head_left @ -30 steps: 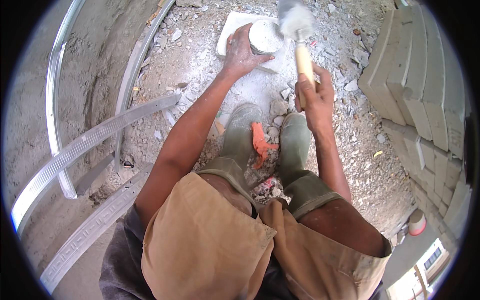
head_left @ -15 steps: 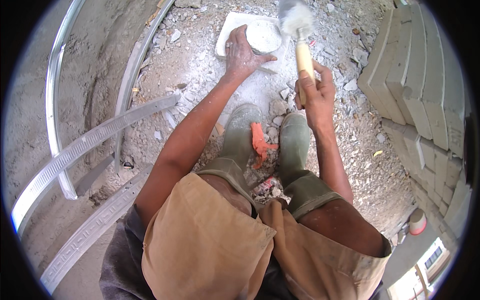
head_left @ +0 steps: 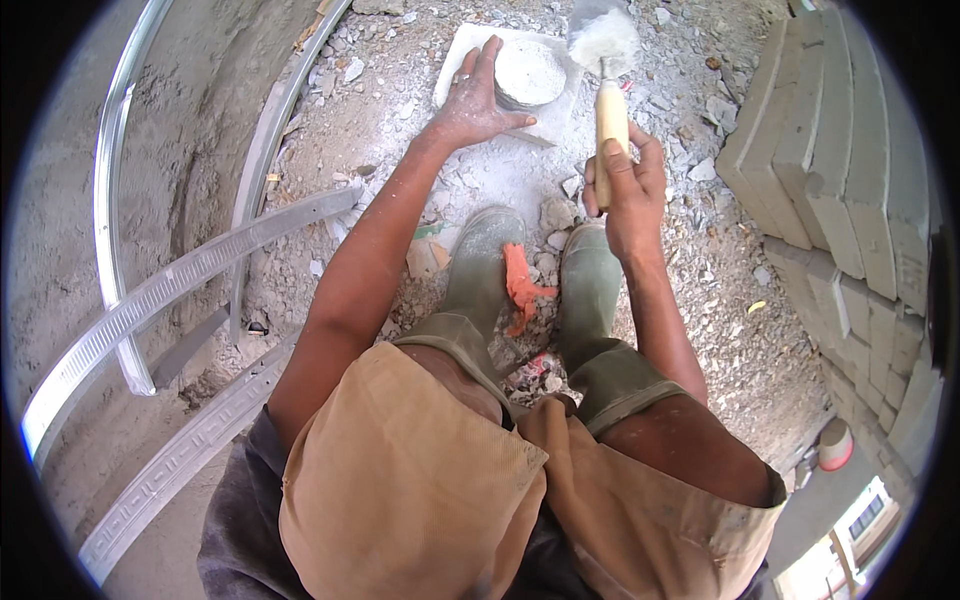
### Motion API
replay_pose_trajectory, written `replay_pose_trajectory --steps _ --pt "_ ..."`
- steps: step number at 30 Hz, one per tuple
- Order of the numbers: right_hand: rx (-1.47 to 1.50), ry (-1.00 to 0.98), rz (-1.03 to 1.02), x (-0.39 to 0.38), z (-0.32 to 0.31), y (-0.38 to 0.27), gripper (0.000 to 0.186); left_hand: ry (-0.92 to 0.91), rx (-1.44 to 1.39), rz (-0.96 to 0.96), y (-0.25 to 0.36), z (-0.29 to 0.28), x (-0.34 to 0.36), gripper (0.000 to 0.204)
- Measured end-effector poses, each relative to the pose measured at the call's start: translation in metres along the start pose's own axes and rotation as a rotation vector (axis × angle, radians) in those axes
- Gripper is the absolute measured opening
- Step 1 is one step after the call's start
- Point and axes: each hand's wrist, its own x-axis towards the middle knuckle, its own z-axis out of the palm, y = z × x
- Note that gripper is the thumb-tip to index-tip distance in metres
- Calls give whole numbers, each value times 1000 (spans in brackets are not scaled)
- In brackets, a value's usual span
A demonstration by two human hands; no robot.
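My right hand is wrapped round the pale wooden handle of a trowel. A heap of white powder lies on the trowel's blade, just right of a round container. White powder fills that container up to its rim. It stands on a whitish, dusty square slab on the ground. My left hand, dusted white, is at the container's left side with thumb and fingers spread apart. Whether its fingers touch the container is hard to make out.
Grey blocks are stacked on the right. Curved-looking metal channels lie on the left beside a rough wall. Rubble covers the ground. An orange scrap lies between my green boots.
My left hand's fingers have straightened and shifted up a little at the container's side. The trowel with its powder has moved slightly right and down and is steadier.
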Motion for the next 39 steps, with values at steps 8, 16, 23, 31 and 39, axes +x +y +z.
replay_pose_trajectory --steps 8,16,23,31,39 --pt "-52 -20 -34 -4 3 4 41 150 -59 78 6 5 2 111" --pt "-45 -37 -45 -1 1 10 40 284 -48 -9 10 21 -2 115" --pt "-11 20 -103 0 1 1 41 392 -2 -71 23 30 -7 123" --pt "75 21 -90 4 6 4 43 400 31 -47 18 32 -10 123" --pt "41 -31 -92 2 20 13 49 435 2 -8 16 32 -10 118"
